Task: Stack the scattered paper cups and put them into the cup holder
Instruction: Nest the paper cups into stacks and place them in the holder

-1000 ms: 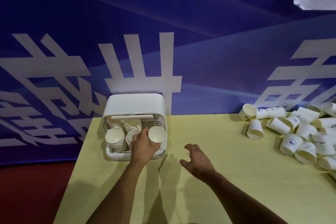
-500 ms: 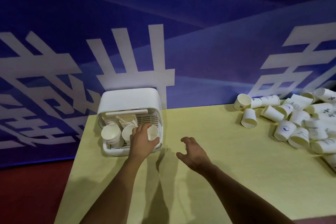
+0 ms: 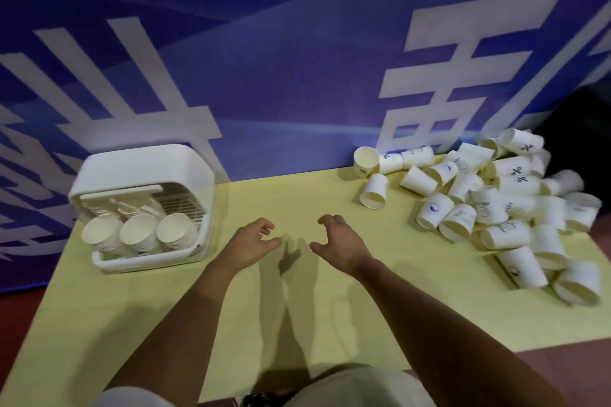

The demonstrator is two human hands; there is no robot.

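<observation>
Both hands hovered over the table [image 3: 297, 324] holding nothing. The left hand [image 3: 251, 243] and right hand [image 3: 342, 243] faced each other near the middle, fingers loosely curled and apart, with neither touching a cup. The holder [image 3: 142, 162] stood at the table's far left against the banner [image 3: 297, 59], with three stacks [image 3: 139, 235] leaning out of its open front, mouths toward the camera. The loose cups [image 3: 496, 201] lay heaped at the far right, well apart from both hands. Most were on their sides, pointing every way and some resting on others, and a lone cup [image 3: 373, 192] lay just left of the heap. These looked like thin paper cups: very light, easy to knock rolling, and quick to crush or go oval under a hard squeeze. The rolled rim is probably the stiffest part, so a gentle hold round the wall just below it, thumb against fingers, would suit best. A dented mouth would likely stop one cup nesting in the next. The tapered walls should slide together easily if the cups are lined up mouth to base. A tall stack would be likely to bend or slip apart, so it would want support near both ends when carried to the holder.
</observation>
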